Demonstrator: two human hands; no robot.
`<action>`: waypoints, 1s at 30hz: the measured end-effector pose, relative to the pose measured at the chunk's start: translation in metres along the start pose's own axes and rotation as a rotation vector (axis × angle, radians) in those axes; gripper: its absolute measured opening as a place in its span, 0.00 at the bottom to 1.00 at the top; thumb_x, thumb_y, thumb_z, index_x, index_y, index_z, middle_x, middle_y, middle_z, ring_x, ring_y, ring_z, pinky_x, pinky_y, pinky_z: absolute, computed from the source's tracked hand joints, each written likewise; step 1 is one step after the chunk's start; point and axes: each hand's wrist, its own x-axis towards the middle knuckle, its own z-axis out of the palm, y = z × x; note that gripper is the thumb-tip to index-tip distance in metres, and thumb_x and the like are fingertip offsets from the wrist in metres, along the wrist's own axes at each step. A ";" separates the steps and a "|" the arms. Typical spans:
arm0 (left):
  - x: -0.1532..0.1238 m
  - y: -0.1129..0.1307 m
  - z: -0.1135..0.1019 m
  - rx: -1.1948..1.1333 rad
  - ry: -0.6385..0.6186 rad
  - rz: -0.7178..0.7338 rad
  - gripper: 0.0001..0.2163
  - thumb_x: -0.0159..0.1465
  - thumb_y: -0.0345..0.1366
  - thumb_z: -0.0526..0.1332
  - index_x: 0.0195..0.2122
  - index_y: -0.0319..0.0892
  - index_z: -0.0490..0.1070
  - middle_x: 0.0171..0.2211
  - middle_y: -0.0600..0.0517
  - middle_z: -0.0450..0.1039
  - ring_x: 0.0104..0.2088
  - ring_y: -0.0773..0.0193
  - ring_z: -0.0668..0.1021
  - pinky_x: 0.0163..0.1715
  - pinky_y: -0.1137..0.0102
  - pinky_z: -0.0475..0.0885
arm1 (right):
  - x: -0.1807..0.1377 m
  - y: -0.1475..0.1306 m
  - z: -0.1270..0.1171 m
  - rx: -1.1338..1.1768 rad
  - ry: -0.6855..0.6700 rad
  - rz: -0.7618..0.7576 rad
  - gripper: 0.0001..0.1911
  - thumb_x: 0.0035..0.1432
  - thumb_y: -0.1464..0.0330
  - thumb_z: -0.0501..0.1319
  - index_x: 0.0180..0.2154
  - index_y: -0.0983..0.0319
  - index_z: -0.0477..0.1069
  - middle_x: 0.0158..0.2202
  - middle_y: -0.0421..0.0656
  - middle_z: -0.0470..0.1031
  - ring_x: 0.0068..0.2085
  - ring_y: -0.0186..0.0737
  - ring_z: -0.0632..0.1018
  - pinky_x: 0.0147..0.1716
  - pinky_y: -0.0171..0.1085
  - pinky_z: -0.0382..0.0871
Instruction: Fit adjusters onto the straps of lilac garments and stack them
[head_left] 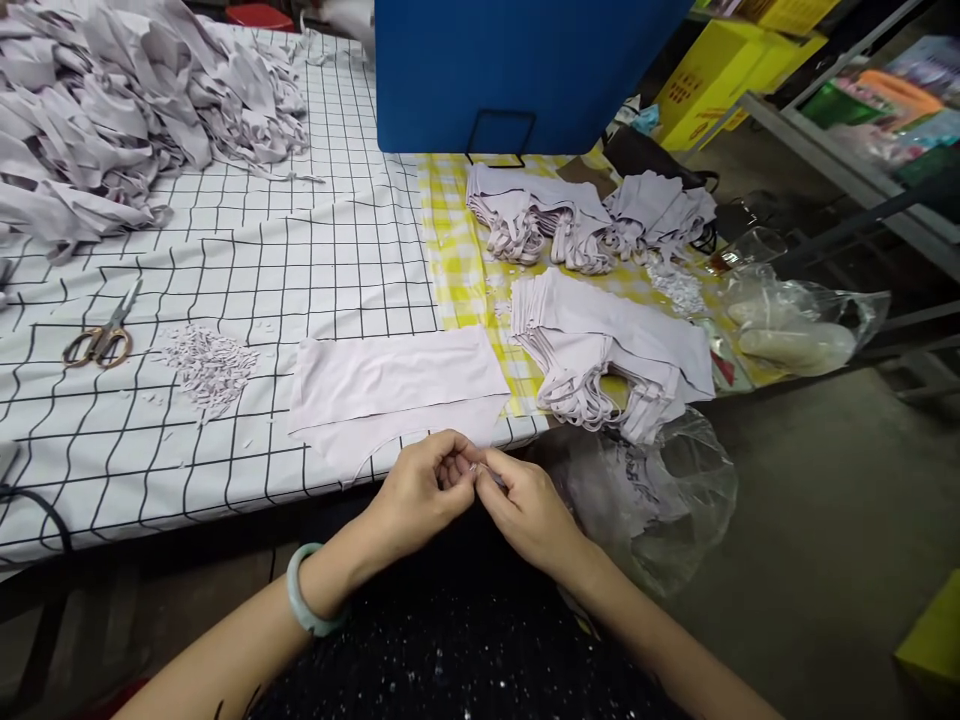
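Observation:
My left hand point(427, 485) and my right hand point(532, 505) meet at the table's front edge, thumbs and fingertips closed together. Between them shows a small pale bit of fabric point(475, 468), mostly hidden by the fingers. Just beyond lies a flat, folded pale fabric piece point(397, 375). From its near side a thin strap point(364, 465) loops toward my left hand; whether it joins the bit I pinch cannot be seen. Left of the piece is a heap of small fabric scraps point(210, 370). Scissors point(105, 335) with gold-coloured handles lie farther left, blades slightly apart.
A large heap of pale fabric point(135, 110) covers the far left. On the right are stacks of strapped fabric pieces point(615, 340), point(536, 205), and a clear plastic bag point(802, 325). Another clear bag point(675, 510) hangs below the edge. A blue board point(517, 70) stands behind.

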 end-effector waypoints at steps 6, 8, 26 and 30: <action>0.011 0.005 -0.014 0.165 0.007 0.127 0.05 0.62 0.30 0.58 0.39 0.40 0.70 0.26 0.55 0.70 0.25 0.69 0.70 0.25 0.73 0.68 | 0.005 0.001 -0.007 0.117 -0.025 -0.016 0.12 0.67 0.62 0.54 0.41 0.59 0.73 0.30 0.39 0.76 0.30 0.35 0.74 0.33 0.33 0.66; 0.024 0.000 -0.025 0.328 0.041 0.275 0.06 0.63 0.29 0.57 0.40 0.41 0.70 0.31 0.52 0.72 0.29 0.67 0.73 0.30 0.70 0.72 | 0.017 0.005 -0.008 0.230 0.014 0.038 0.13 0.65 0.59 0.56 0.37 0.60 0.73 0.29 0.38 0.73 0.30 0.35 0.73 0.32 0.33 0.66; 0.071 -0.037 -0.047 0.680 0.174 0.369 0.06 0.62 0.24 0.57 0.33 0.41 0.70 0.36 0.47 0.72 0.38 0.59 0.74 0.39 0.62 0.73 | 0.074 -0.009 0.010 0.869 0.135 0.607 0.11 0.47 0.63 0.69 0.27 0.63 0.73 0.20 0.37 0.73 0.18 0.30 0.73 0.18 0.30 0.71; 0.074 -0.032 -0.048 0.634 0.177 0.291 0.05 0.61 0.24 0.58 0.31 0.41 0.70 0.35 0.48 0.72 0.37 0.59 0.73 0.38 0.63 0.72 | 0.082 -0.013 0.013 0.893 0.182 0.636 0.09 0.48 0.65 0.67 0.28 0.63 0.73 0.20 0.36 0.72 0.18 0.30 0.73 0.18 0.30 0.71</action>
